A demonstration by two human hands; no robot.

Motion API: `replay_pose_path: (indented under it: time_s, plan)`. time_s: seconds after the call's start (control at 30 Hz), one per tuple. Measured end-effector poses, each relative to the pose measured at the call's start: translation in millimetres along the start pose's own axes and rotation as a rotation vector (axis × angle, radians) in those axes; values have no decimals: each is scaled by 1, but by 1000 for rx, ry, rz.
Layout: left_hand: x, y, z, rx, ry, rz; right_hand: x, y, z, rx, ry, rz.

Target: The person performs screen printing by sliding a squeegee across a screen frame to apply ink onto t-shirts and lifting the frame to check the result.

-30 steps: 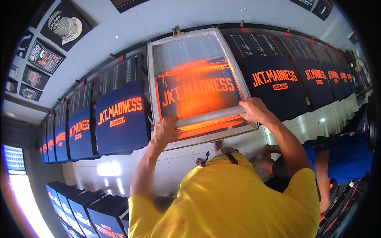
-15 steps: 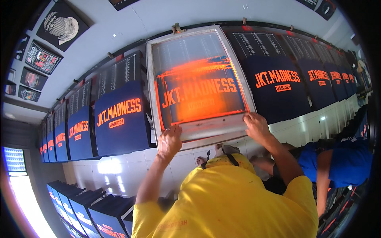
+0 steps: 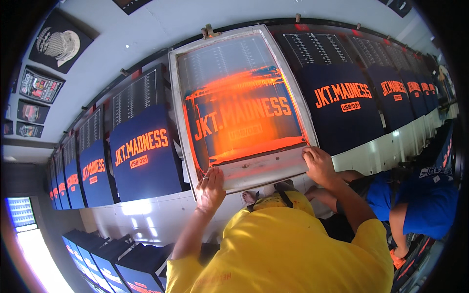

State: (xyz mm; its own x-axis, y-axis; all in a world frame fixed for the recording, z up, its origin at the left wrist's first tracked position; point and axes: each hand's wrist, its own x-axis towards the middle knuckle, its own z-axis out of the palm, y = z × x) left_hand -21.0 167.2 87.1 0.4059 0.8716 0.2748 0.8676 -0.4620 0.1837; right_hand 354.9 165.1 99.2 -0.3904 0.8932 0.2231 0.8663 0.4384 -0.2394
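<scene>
In front of me a screen-printing frame (image 3: 286, 73) with a pale border lies over a dark navy fabric panel. Bright orange ink (image 3: 234, 119) smears its mesh, and lettering shows through. A wide grey squeegee (image 3: 266, 171) lies across the near end of the frame, with an orange ink line along its far edge. My left hand (image 3: 210, 188) grips its left end, fingers bent over the top. At its right end my right hand (image 3: 320, 166) is closed round it. The undersides of both hands are hidden.
Navy panels with orange print lie on a long row of boards, left (image 3: 139, 151) and right (image 3: 344, 102). More printed panels (image 3: 141, 273) stand lower left. A co-worker in a blue shirt (image 3: 425, 200) is close on my right, an orange thing (image 3: 398, 259) at their hand.
Both hands and the squeegee have come slightly nearer to me, and the squeegee's broad face shows more. The view has shifted a little. An orange thing now shows at the co-worker's hand.
</scene>
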Motion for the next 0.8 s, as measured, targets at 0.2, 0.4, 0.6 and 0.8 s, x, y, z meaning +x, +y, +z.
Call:
replay_pose_path:
  time_s: [0.2,0.4,0.6,0.8]
  plan:
    - [57,-59,23,39,-32,29,79,30,33,-27,57,-44]
    - [155,-111,36,77,25,43,181,84,41,-54,50,-60]
    - [217,-143,28,33,-67,-54,259,109,25,-28,-18,-69]
    - [220,-136,-9,30,-228,-124,259,88,-8,1,-146,-28]
